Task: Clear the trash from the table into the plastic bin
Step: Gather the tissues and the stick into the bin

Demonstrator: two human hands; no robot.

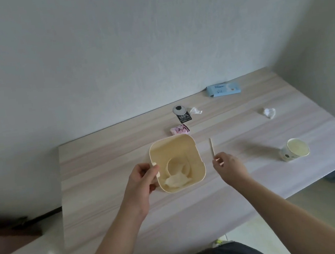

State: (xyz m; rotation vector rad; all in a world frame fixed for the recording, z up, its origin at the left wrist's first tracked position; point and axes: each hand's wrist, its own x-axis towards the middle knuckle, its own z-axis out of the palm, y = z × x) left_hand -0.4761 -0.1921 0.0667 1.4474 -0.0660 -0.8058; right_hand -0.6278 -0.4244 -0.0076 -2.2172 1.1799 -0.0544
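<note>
A cream plastic bin (195, 157) stands on the wooden table (113, 207), with crumpled paper and a round lid inside. My left hand (142, 180) grips the bin's left rim. My right hand (229, 166) pinches the near end of a thin wooden stick (211, 146) just right of the bin. Behind the bin lie a pink wrapper (179, 130), a black tag (183, 117), a grey round lid (179, 109) and a crumpled white paper (195, 110). Another white paper wad (269, 112) and a paper cup (295, 149) on its side lie to the right.
A blue flat box (223, 89) lies at the back near the wall. The table's right edge runs close to the cup. A dark wooden piece (13, 232) sits at the left below table level.
</note>
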